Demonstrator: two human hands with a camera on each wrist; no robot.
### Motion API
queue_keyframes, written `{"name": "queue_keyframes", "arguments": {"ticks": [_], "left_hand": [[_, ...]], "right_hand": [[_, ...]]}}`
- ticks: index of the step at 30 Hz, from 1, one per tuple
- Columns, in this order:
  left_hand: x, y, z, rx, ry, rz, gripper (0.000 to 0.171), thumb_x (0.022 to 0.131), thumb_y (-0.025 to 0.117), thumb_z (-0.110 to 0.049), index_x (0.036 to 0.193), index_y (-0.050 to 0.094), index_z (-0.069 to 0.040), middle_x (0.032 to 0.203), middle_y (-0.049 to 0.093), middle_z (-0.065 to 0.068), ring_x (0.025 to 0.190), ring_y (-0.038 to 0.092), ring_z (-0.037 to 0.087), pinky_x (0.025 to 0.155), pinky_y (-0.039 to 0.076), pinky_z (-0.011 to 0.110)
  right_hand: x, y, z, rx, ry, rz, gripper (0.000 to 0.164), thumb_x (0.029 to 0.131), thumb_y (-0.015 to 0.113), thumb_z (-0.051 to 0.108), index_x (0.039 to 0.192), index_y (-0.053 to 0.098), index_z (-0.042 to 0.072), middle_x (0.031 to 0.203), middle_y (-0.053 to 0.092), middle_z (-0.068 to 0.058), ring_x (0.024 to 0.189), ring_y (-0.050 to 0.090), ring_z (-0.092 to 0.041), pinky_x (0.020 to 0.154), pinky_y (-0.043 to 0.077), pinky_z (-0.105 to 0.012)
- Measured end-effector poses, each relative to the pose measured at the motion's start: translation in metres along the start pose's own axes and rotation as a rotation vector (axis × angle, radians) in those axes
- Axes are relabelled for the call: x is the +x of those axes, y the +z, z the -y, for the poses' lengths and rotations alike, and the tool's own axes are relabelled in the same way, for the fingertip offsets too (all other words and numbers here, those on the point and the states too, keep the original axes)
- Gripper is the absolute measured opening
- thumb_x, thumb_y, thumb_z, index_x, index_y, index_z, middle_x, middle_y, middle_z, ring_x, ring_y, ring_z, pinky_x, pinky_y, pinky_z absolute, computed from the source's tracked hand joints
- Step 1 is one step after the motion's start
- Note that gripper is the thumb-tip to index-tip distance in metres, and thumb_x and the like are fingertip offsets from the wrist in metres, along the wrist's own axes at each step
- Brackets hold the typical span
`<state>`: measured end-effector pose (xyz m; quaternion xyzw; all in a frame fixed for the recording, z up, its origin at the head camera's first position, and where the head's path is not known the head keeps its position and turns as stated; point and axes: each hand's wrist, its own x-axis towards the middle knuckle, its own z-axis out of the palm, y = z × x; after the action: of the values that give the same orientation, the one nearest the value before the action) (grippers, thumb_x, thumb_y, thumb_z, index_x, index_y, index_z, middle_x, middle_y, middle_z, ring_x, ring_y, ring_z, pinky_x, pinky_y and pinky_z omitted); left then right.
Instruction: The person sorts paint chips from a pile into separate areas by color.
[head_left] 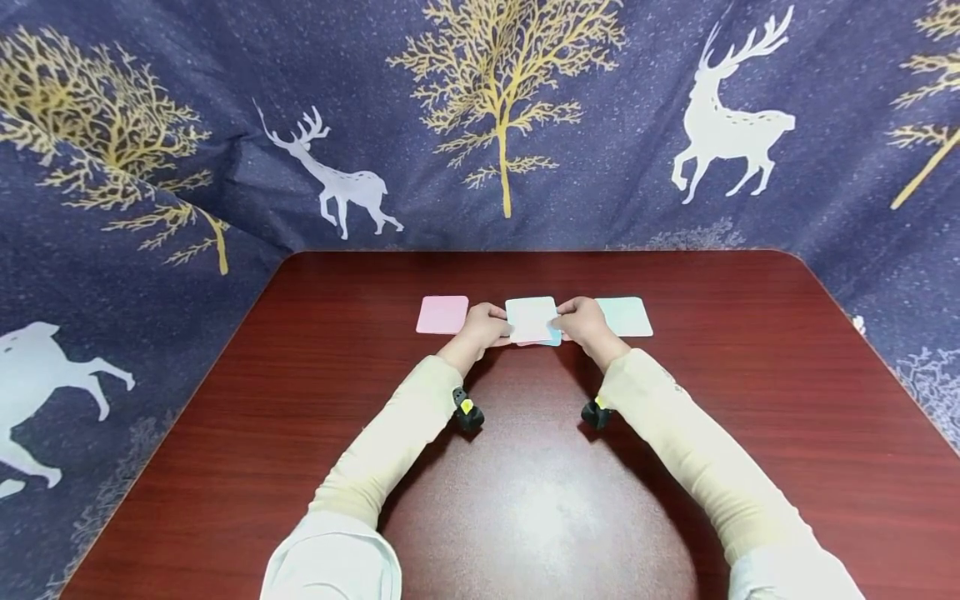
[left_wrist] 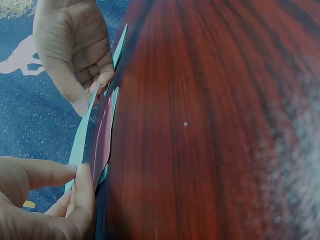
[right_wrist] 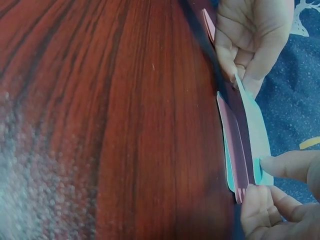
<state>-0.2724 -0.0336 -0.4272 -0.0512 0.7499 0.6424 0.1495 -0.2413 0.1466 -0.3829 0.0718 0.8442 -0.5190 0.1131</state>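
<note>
A pale, nearly white square card (head_left: 531,318) with rounded corners is held up between both hands. My left hand (head_left: 485,327) pinches its left edge between thumb and fingers, and my right hand (head_left: 589,325) pinches the right edge. Just under it, pink cards (right_wrist: 231,132) and a blue card (head_left: 555,338) lie overlapping on the table, mostly hidden from the head view. In both wrist views the held card is apart from those below. A pink card (head_left: 442,315) lies left of my left hand, and a mint green card (head_left: 628,317) right of my right hand.
The dark red wood-grain table (head_left: 300,400) reaches back to a blue curtain (head_left: 600,200) printed with deer and trees. Black wrist cameras (head_left: 468,412) hang under both sleeved forearms. Light glares off the tabletop near the front.
</note>
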Motion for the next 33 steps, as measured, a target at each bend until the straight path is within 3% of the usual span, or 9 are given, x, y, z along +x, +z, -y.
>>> {"name": "queue_keyframes", "arguments": {"ticks": [1, 3, 6, 16, 23, 27, 33], "left_hand": [[-0.001, 0.001, -0.001, -0.001, -0.003, 0.0, 0.03, 0.081, 0.058, 0.011, 0.11, 0.05, 0.009, 0.105, 0.055, 0.02, 0.092, 0.065, 0.024, 0.078, 0.057, 0.03], [-0.022, 0.004, -0.017, 0.014, -0.028, -0.016, 0.031, 0.083, 0.055, 0.012, 0.114, 0.049, 0.01, 0.107, 0.055, 0.019, 0.094, 0.063, 0.024, 0.082, 0.056, 0.031], [-0.035, 0.005, -0.025, 0.02, -0.033, -0.024, 0.032, 0.084, 0.054, 0.012, 0.115, 0.049, 0.011, 0.104, 0.053, 0.017, 0.091, 0.061, 0.021, 0.083, 0.055, 0.03], [-0.036, 0.011, -0.023, 0.073, -0.031, -0.079, 0.039, 0.083, 0.054, 0.013, 0.122, 0.05, 0.01, 0.119, 0.055, 0.026, 0.102, 0.061, 0.029, 0.082, 0.056, 0.035], [-0.04, 0.011, -0.029, 0.099, 0.033, -0.107, 0.039, 0.083, 0.055, 0.013, 0.121, 0.054, 0.008, 0.115, 0.061, 0.024, 0.094, 0.06, 0.024, 0.081, 0.056, 0.037], [-0.039, 0.011, -0.033, 0.155, 0.053, -0.127, 0.038, 0.083, 0.059, 0.01, 0.121, 0.056, 0.007, 0.114, 0.06, 0.021, 0.097, 0.061, 0.024, 0.081, 0.056, 0.035], [-0.041, 0.013, -0.039, 0.219, 0.055, -0.161, 0.047, 0.082, 0.059, 0.007, 0.129, 0.052, 0.005, 0.119, 0.062, 0.018, 0.105, 0.063, 0.025, 0.078, 0.057, 0.032]], "right_hand": [[0.0, 0.0, -0.001, -0.001, 0.0, -0.004, 0.038, 0.088, 0.062, 0.004, 0.122, 0.051, -0.01, 0.116, 0.053, -0.02, 0.083, 0.056, -0.017, 0.074, 0.053, -0.026], [0.0, 0.0, -0.002, -0.003, -0.005, -0.012, 0.038, 0.088, 0.062, 0.004, 0.121, 0.051, -0.01, 0.114, 0.053, -0.021, 0.079, 0.055, -0.016, 0.072, 0.053, -0.025], [-0.001, 0.0, -0.002, -0.007, -0.003, -0.027, 0.036, 0.087, 0.063, 0.003, 0.12, 0.052, -0.009, 0.113, 0.053, -0.02, 0.074, 0.054, -0.014, 0.068, 0.051, -0.023], [-0.005, 0.004, -0.003, -0.092, -0.032, -0.093, 0.033, 0.084, 0.067, 0.005, 0.111, 0.054, -0.006, 0.084, 0.056, -0.008, 0.054, 0.05, -0.009, 0.054, 0.044, -0.021], [-0.006, 0.003, -0.001, -0.072, -0.028, -0.11, 0.032, 0.084, 0.067, 0.006, 0.11, 0.053, -0.005, 0.084, 0.055, -0.007, 0.052, 0.049, -0.009, 0.054, 0.044, -0.022], [-0.008, 0.001, 0.003, -0.026, -0.032, -0.111, 0.033, 0.086, 0.066, 0.007, 0.113, 0.052, -0.005, 0.086, 0.055, -0.009, 0.056, 0.052, -0.012, 0.058, 0.047, -0.023], [-0.013, -0.002, 0.011, 0.002, -0.033, -0.103, 0.037, 0.093, 0.059, 0.024, 0.116, 0.053, -0.004, 0.1, 0.054, -0.012, 0.079, 0.056, -0.022, 0.075, 0.052, -0.035]]}}
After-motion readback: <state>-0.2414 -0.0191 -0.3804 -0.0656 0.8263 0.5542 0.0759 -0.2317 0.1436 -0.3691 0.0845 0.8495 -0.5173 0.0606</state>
